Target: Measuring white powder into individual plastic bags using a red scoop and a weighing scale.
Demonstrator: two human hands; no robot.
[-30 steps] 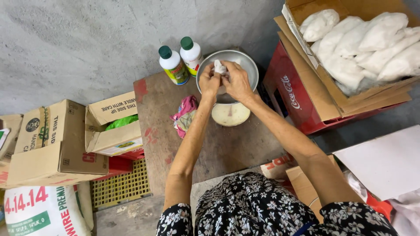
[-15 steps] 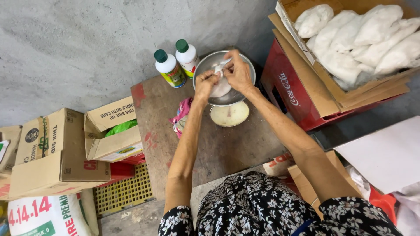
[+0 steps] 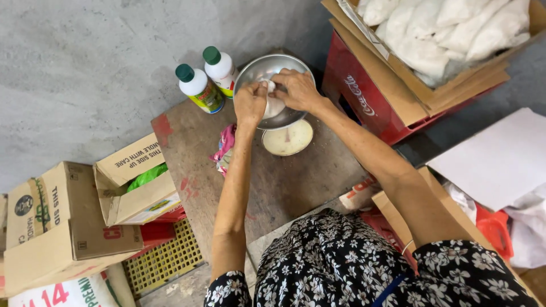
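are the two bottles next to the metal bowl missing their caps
No, both white bottles beside the metal bowl have green caps on, standing left of where the hands hold a small white bag.

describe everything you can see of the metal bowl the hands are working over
The metal bowl is round, shiny and silver-grey, like steel. It sits upright on a scale with a pale dial at the far end of a worn brown board. Inside is a small white bag, pinched at its top by the left hand and right hand. Two white green-capped bottles stand just left of it.
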